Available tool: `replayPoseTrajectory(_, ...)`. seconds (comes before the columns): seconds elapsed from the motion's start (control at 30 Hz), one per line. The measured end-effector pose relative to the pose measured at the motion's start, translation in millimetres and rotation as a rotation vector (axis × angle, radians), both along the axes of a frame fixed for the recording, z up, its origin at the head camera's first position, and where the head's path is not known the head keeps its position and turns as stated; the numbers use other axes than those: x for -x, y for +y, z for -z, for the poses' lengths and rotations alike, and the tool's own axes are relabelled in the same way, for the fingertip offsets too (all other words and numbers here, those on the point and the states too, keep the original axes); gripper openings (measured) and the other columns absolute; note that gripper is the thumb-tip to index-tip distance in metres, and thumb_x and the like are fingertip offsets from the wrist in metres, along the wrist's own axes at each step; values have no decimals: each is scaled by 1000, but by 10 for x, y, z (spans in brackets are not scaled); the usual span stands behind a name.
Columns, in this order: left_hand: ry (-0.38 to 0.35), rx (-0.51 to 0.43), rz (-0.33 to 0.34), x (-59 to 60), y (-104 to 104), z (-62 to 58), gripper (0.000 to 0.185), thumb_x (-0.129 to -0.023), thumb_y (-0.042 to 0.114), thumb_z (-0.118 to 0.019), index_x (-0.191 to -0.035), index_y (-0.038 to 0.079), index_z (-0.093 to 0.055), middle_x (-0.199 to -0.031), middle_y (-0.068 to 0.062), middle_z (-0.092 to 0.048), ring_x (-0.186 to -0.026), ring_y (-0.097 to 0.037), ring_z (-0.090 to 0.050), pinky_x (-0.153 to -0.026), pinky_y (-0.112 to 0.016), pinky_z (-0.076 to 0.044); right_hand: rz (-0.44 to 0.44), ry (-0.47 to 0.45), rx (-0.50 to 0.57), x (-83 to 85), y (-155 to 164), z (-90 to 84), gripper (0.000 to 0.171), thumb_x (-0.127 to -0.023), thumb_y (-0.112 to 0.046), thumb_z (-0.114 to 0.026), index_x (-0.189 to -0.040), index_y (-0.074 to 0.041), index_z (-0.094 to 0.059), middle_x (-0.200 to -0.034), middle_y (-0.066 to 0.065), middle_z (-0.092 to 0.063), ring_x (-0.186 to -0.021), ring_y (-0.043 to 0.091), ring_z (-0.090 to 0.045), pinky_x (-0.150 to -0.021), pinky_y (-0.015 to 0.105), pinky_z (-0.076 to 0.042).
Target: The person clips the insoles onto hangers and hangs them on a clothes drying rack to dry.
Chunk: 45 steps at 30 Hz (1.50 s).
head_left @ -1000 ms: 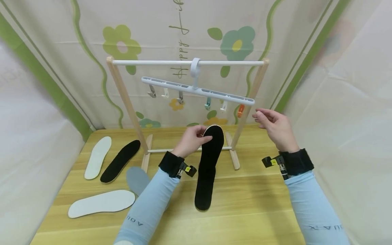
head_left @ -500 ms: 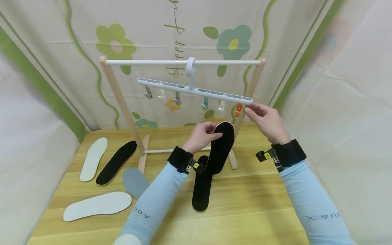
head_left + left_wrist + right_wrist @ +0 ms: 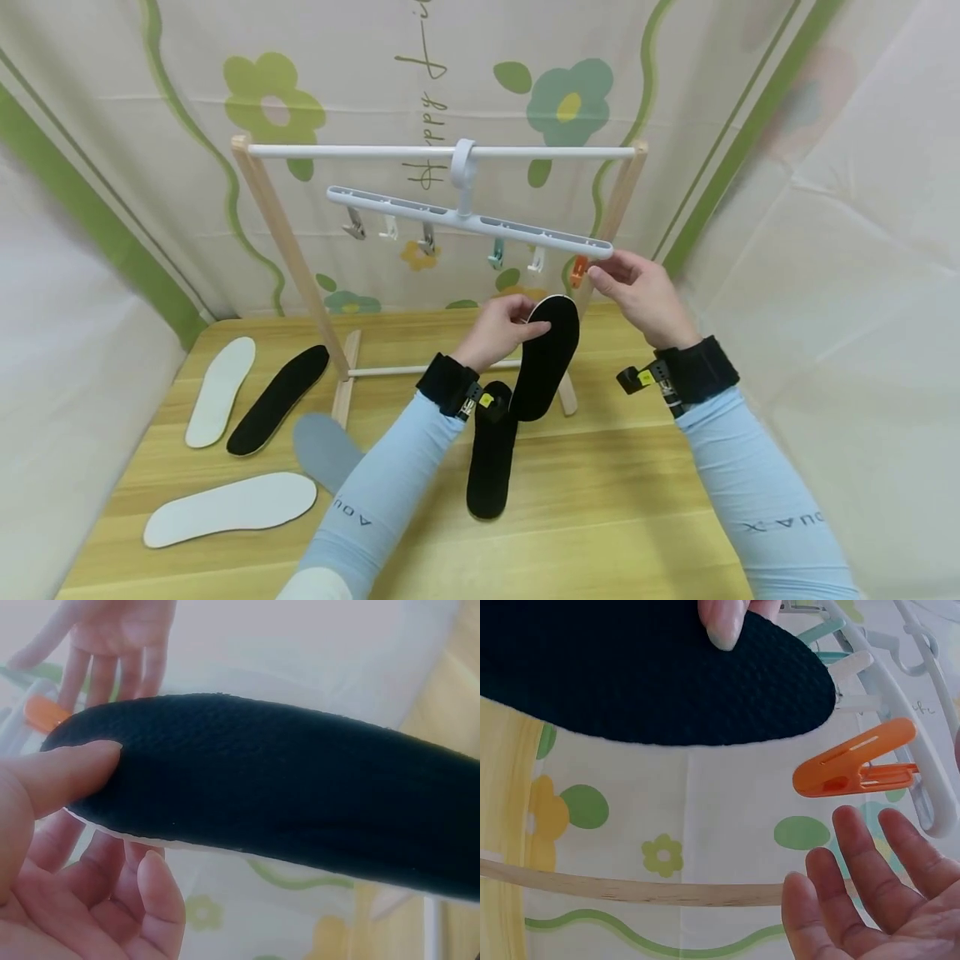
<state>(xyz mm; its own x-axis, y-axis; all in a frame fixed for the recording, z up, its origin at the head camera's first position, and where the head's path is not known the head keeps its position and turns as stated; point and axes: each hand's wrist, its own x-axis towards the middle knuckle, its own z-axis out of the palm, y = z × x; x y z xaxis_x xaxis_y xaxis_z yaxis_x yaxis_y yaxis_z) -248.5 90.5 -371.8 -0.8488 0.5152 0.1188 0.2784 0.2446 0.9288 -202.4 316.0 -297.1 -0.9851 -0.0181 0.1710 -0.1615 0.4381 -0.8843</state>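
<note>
The black insole (image 3: 547,357) is lifted above the table, its toe end just under the orange clip (image 3: 578,270). The left hand (image 3: 504,331) pinches this end with thumb on top. The right hand (image 3: 636,289) is beside the clip, fingers relaxed and holding nothing. Another black insole (image 3: 491,454) lies below on the wooden table (image 3: 600,500), before the floral curtain.

Left hand (image 3: 504,329) raised, fingers pinching; right hand (image 3: 637,293) raised, fingers relaxed.
</note>
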Motion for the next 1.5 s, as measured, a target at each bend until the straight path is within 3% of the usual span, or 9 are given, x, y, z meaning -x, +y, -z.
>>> replayPoseTrajectory(0.37,-75,-44,24,38,113,29,25,-91,26,-75,-111,13,-68,-102,1,-67,-94,-16,-62,-82,-31,-52,-19,27,20,80,-87,68,48,-91,-32,-73,-131,-9,-60,-123,13,-65,-119,25,-56,-93,38,-49)
replayPoseTrajectory(0.67,-59,-69,37,84,168,48,25,-92,24,-74,-111,11,-68,-101,1,-67,-92,-16,-61,-82,-31,-52,-26,47,95,95,-135,103,45,-94,-33,-70,-127,-4,-62,-122,14,-66,-110,21,-60,-93,32,-49)
replayPoseTrajectory(0.8,-60,-74,46,92,182,49,23,-92,24,-73,-111,11,-68,-100,2,-68,-92,-16,-61,-82,-32,-52,-21,95,150,89,-155,113,45,-95,-33,-68,-126,-2,-65,-115,11,-70,-110,22,-62,-98,36,-47)
replayPoseTrajectory(1.07,-71,-74,37,103,226,59,18,-91,23,-74,-106,15,-69,-98,2,-68,-90,-16,-61,-81,-30,-51,-7,181,235,76,-226,147,38,-97,-28,-66,-125,-3,-66,-110,18,-71,-110,26,-63,-106,45,-40)
replayPoseTrajectory(1.5,-63,-89,35,52,256,38,16,-91,20,-74,-104,12,-69,-95,-1,-67,-86,-16,-61,-76,-28,-50,-34,206,240,59,-298,178,36,-103,-29,-52,-124,-3,-63,-105,19,-69,-108,24,-60,-106,47,-39)
